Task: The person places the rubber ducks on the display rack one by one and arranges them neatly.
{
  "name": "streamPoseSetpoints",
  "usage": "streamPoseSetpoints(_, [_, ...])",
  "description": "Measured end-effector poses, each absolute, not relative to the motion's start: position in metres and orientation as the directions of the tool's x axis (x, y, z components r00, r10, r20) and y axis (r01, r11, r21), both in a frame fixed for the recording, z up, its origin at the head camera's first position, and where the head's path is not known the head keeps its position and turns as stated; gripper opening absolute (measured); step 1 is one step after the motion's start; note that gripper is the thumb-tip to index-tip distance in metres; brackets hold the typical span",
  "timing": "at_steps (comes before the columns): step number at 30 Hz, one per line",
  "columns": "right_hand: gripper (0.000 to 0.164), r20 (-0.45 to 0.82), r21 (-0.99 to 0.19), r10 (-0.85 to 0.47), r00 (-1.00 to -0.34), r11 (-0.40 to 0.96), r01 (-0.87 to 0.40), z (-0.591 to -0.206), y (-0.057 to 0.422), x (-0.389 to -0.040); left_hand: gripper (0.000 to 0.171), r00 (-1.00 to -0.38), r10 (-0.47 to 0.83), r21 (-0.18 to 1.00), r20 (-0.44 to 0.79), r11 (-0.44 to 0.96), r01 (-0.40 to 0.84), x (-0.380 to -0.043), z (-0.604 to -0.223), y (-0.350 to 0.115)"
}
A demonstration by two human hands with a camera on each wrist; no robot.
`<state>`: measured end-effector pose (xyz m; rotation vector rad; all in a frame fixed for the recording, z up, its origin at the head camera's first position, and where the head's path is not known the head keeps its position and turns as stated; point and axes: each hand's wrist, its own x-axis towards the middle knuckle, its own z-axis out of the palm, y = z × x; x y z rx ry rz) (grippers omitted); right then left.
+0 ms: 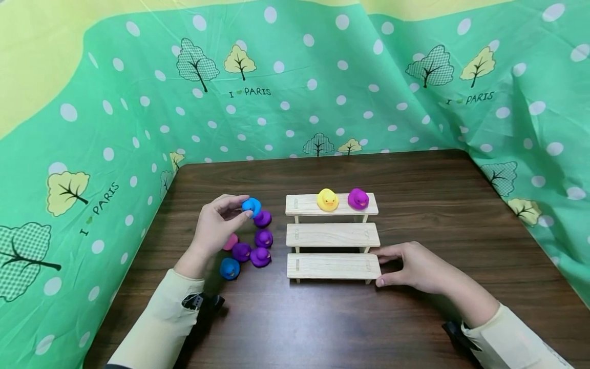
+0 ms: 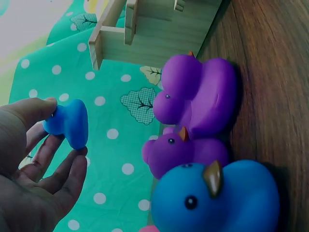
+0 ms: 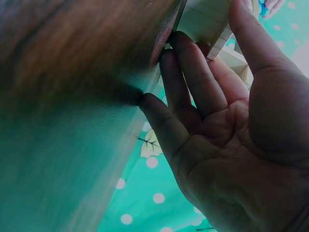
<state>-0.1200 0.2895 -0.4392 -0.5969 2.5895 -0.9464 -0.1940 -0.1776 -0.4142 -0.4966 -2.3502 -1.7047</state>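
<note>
My left hand (image 1: 213,225) pinches a small blue rubber duck (image 1: 251,206) between thumb and fingers, raised over the table's left side. In the left wrist view the duck (image 2: 72,123) sits at the fingertips (image 2: 79,157). Below the hand are several purple ducks (image 1: 260,257), a pink duck (image 1: 231,242) partly hidden by it, and another blue duck (image 1: 229,268). A three-step wooden stand (image 1: 333,266) is at centre. My right hand (image 1: 417,269) grips the right end of its lowest step, thumb at the front corner and fingers behind.
On the stand's top step sit a yellow duck (image 1: 328,200) and a purple duck (image 1: 358,199). The dark wooden table (image 1: 322,323) is bordered at the back and sides by a green dotted cloth (image 1: 286,123).
</note>
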Motion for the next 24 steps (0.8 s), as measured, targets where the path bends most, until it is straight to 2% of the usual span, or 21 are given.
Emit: streamPoseSetpoints(24, [0.063, -0.155, -0.669, -0.481, -0.863, 0.694, -0.266, -0.442, 0.292, -0.12, 0.033, -0.899, 0.216, 0.873, 0.38, 0.238, 0.426, -0.201, -0.398, -0.149])
